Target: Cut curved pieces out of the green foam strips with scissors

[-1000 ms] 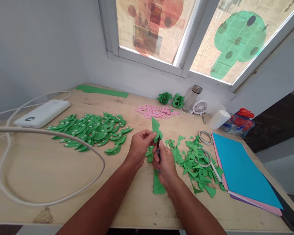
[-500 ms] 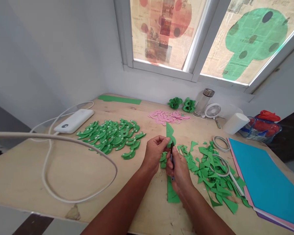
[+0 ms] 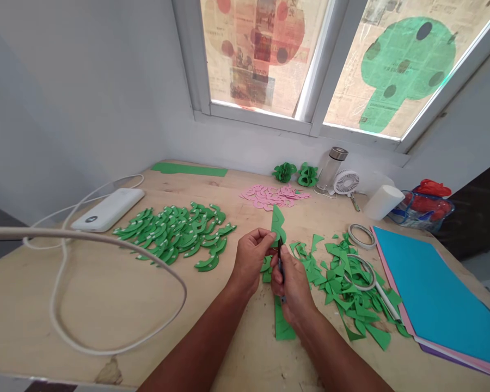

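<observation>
Between thumb and fingers, my left hand point(image 3: 251, 258) pinches a folded green paper piece point(image 3: 277, 220) with a wavy edge, held upright above the table. My right hand point(image 3: 294, 280) is closed around a dark tool that looks like scissors point(image 3: 281, 258); its tip meets the lower edge of the paper, and the handles are mostly hidden by my fingers. Under my right hand lies a green paper strip point(image 3: 285, 321). To the right spread green paper scraps point(image 3: 363, 305). Left of my hands is a pile of curved green cut-outs point(image 3: 179, 231) with small white patches.
Pink cut-outs point(image 3: 271, 196) lie behind my hands, near two green paper balls point(image 3: 285, 172). A glass bottle point(image 3: 330, 167), small fan point(image 3: 347, 182) and tape roll point(image 3: 361, 237) stand or lie right. Blue paper point(image 3: 436, 294) is stacked far right. A white cable point(image 3: 118, 351) loops left beside a power bank point(image 3: 108, 209).
The whole view has shifted slightly, so things appear a little further left. Both hands keep the same hold on the green paper and the tool.
</observation>
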The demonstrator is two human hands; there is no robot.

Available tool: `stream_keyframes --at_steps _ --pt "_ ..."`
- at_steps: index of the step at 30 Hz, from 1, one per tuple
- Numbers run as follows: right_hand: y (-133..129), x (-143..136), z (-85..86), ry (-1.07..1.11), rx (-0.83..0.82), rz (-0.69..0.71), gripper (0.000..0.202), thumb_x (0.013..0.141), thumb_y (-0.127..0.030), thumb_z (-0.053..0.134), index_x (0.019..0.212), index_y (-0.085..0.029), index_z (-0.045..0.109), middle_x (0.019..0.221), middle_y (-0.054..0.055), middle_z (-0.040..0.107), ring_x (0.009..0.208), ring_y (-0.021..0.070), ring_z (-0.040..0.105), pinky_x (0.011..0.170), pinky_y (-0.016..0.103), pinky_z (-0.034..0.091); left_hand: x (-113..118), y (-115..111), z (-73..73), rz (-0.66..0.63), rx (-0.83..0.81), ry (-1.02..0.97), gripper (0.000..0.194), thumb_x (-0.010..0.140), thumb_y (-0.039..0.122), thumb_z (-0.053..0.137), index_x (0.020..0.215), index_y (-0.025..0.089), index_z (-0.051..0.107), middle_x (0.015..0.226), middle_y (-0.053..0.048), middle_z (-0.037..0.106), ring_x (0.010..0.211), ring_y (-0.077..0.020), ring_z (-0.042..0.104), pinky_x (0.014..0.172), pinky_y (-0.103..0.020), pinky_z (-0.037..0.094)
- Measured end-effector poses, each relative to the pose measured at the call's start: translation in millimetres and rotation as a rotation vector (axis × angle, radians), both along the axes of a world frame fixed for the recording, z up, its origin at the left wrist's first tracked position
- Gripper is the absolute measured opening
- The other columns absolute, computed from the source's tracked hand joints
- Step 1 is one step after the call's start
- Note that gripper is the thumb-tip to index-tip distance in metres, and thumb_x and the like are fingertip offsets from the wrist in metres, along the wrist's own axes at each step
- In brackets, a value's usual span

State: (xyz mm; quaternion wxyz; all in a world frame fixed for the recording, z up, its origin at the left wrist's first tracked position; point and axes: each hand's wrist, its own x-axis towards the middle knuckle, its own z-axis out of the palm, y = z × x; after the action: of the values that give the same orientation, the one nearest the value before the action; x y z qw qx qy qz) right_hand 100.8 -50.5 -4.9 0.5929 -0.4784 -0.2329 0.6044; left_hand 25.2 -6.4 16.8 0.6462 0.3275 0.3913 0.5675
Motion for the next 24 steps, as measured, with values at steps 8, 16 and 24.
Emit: stream_keyframes --at_steps 8,16,24 --pt "1.3 1.4 0.2 -0.016 0.010 -0.001 0.051 0.065 -0.067 0.069 0.063 -0.018 0.054 0.038 -0.011 0.035 0.033 0.0027 0.019 0.032 0.016 0.012 0.5 -2.8 3.2 -0.049 0.035 0.007 0.021 0.066 0.025 0.070 0.059 0.016 0.053 0.051 0.008 0.050 0.035 -0.0046 0.041 0.051 -0.024 0.043" --pt "0.5 2.5 1.1 -0.019 0.023 0.005 0.050 0.066 -0.066 0.068 0.064 -0.018 0.055 0.038 -0.010 0.036 0.032 0.0027 0.020 0.032 0.017 0.012 0.0 -1.1 2.5 -0.070 0.037 0.018 0.023 0.066 0.027 0.070 0.058 0.016 0.051 0.049 0.008 0.049 0.036 -0.0053 0.043 0.052 -0.025 0.043" --pt "1.7 1.9 1.7 -0.021 0.029 0.003 0.050 0.066 -0.066 0.067 0.063 -0.018 0.055 0.038 -0.010 0.037 0.032 0.0029 0.019 0.032 0.017 0.012 -0.1 -0.4 2.0 -0.079 0.040 0.006 0.023 0.065 0.028 0.071 0.059 0.017 0.052 0.050 0.008 0.050 0.035 -0.0055 0.043 0.051 -0.025 0.043"
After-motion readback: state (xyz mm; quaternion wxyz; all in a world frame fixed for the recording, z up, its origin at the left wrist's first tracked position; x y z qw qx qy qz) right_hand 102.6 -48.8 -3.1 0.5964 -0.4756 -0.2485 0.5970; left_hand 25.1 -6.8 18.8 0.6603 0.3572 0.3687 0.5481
